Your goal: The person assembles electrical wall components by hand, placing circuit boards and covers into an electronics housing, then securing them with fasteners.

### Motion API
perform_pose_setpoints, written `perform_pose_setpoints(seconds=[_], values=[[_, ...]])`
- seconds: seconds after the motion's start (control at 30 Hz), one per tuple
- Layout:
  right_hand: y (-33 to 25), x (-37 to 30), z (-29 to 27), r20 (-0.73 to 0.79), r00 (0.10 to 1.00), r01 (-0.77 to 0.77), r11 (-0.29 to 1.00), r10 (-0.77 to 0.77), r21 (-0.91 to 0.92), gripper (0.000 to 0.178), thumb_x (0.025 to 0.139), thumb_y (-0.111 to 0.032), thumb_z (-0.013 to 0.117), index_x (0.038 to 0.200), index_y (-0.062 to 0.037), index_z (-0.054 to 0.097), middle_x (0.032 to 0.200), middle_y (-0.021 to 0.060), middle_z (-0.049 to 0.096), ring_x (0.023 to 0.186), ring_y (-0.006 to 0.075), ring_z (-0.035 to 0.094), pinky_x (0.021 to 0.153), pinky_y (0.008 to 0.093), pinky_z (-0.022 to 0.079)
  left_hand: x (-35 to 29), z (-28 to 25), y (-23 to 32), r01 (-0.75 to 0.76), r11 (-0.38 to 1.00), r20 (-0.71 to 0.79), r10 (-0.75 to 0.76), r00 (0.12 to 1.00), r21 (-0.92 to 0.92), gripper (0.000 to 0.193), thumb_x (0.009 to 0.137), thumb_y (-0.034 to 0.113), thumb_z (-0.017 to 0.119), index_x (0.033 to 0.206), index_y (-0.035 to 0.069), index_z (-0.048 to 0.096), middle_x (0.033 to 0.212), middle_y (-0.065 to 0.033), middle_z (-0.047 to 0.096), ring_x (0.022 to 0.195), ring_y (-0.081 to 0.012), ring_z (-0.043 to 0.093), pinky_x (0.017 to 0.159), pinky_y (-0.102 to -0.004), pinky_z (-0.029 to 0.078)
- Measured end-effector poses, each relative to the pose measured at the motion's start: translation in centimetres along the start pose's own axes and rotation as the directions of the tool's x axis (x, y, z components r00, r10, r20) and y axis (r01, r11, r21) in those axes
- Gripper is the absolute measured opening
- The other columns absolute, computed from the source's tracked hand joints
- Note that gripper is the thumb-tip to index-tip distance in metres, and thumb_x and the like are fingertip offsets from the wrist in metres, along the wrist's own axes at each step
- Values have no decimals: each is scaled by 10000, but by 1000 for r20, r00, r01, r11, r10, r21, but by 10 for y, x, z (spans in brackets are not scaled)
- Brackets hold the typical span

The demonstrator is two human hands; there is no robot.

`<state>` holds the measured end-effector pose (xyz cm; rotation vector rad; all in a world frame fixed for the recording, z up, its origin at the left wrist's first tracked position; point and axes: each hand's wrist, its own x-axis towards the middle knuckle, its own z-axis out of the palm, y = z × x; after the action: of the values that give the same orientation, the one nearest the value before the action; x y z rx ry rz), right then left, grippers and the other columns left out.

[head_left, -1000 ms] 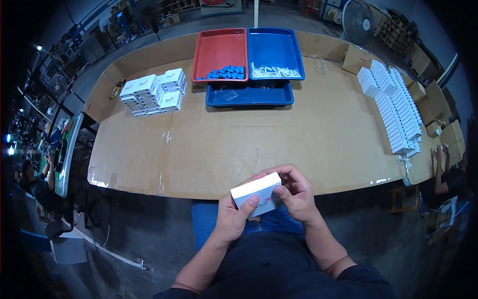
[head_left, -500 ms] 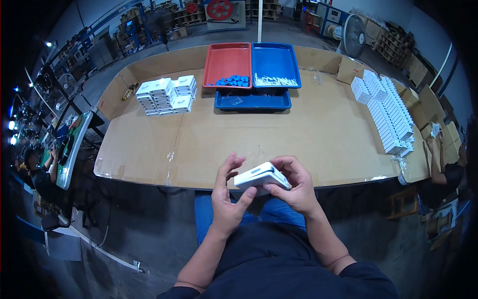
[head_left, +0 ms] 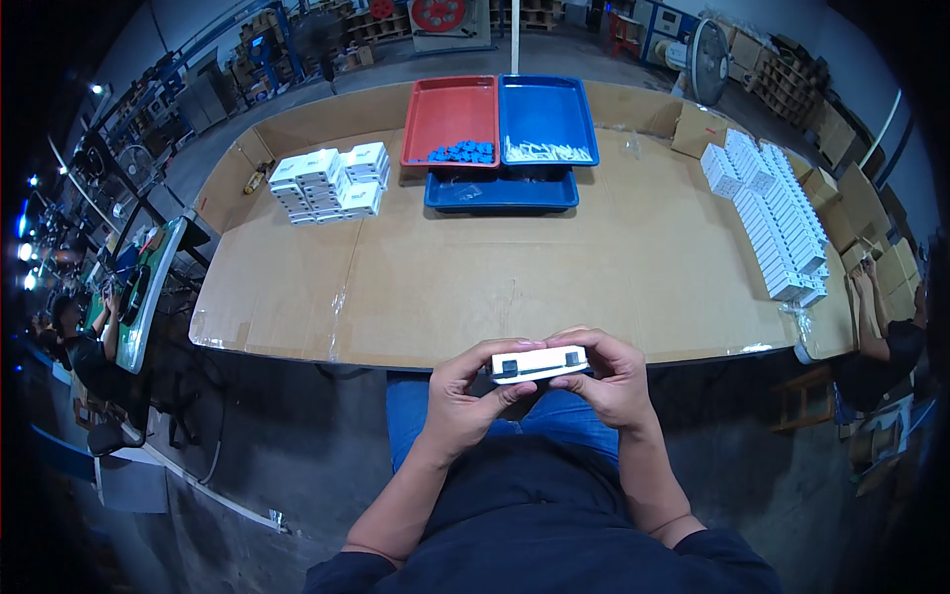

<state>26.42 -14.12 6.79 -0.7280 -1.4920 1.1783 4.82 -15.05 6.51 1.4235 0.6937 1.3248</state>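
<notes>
Between my hands, just off the near table edge and above my lap, is a small white box-like case (head_left: pixel 539 364). Its narrow side faces me, with a dark square near each end and a dark seam between them. My left hand (head_left: pixel 465 396) grips its left end, thumb below and fingers over the top. On the other end my right hand (head_left: pixel 616 384) closes in the same way. The case's far side and its inside are hidden.
A red tray (head_left: pixel 450 109) with blue pieces and a blue tray (head_left: pixel 546 104) with white sticks rest over another blue tray (head_left: pixel 500 195). White boxes are stacked at left (head_left: pixel 322 188) and in long rows at right (head_left: pixel 777 233). Cardboard walls edge the table. People work at both sides.
The white case has turned so its narrow side faces me, and its gap looks narrower. My left hand, with fingers raised before, now grips the left end. Both hands sit slightly lower.
</notes>
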Motion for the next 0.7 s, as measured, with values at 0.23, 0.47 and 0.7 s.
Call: perform_pose_setpoints(seconds=[0.23, 0.47, 0.7], values=[[11, 9, -8, 1, 999, 43, 999, -42, -4, 388, 788, -26, 877, 1148, -6, 731, 1122, 128, 757, 1065, 217, 721, 944, 338, 553, 9, -3, -18, -47, 999, 5, 47, 999, 15, 409, 857, 48, 834, 1234, -20, 691, 1214, -169, 737, 1138, -247, 710, 974, -355, 581], [23, 23, -15, -5, 1000, 24, 1000, -24, 1, 375, 779, -46, 887, 1120, -8, 738, 1118, 134, 762, 1059, 227, 729, 935, 339, 557, 19, -7, -29, -19, 999, -29, 20, 999, 34, 361, 879, 60, 817, 1217, -5, 709, 1217, -159, 737, 1125, -236, 711, 955, -342, 582], [34, 45, -15, 31, 996, 86, 993, -84, -76, 401, 742, -15, 899, 1104, 33, 734, 1088, 174, 757, 1054, 272, 724, 938, 372, 563, 33, -16, -31, 21, 1000, -64, -20, 998, 6, 366, 863, 48, 826, 1205, -7, 711, 1203, -158, 741, 1155, -258, 702, 997, -361, 562]])
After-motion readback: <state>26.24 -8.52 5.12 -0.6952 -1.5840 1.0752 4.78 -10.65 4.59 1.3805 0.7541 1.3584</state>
